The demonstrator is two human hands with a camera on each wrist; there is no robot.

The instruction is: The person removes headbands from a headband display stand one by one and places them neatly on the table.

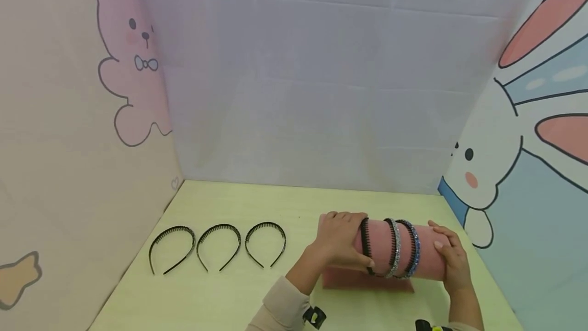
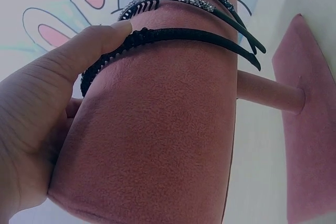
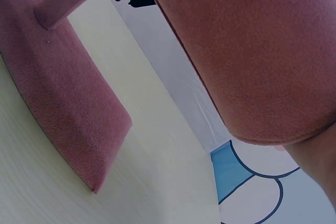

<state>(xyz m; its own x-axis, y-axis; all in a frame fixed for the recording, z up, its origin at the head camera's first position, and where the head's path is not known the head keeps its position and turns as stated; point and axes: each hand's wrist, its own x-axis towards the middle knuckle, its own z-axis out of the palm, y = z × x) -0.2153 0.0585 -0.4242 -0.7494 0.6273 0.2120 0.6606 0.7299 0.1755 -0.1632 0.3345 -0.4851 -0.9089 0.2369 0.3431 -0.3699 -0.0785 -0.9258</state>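
A pink velvety headband stand (image 1: 430, 254) has a thick horizontal roll on a short post above a flat base (image 1: 367, 281). Around the roll's left part sits a black toothed headband (image 2: 184, 34), which my left hand (image 1: 340, 240) grips with the thumb on its front edge and the fingers over the top. To its right are a silver glittery headband (image 1: 395, 252) and a blue glittery headband (image 1: 415, 252), both round the roll. My right hand (image 1: 455, 261) holds the roll's right end. In the right wrist view, the roll hides most of that hand.
Three black toothed headbands lie in a row on the pale table: a left one (image 1: 176, 228), a middle one (image 1: 223, 226) and a right one (image 1: 266, 223). A pale back wall (image 1: 317, 91) and cartoon-printed side walls enclose the table.
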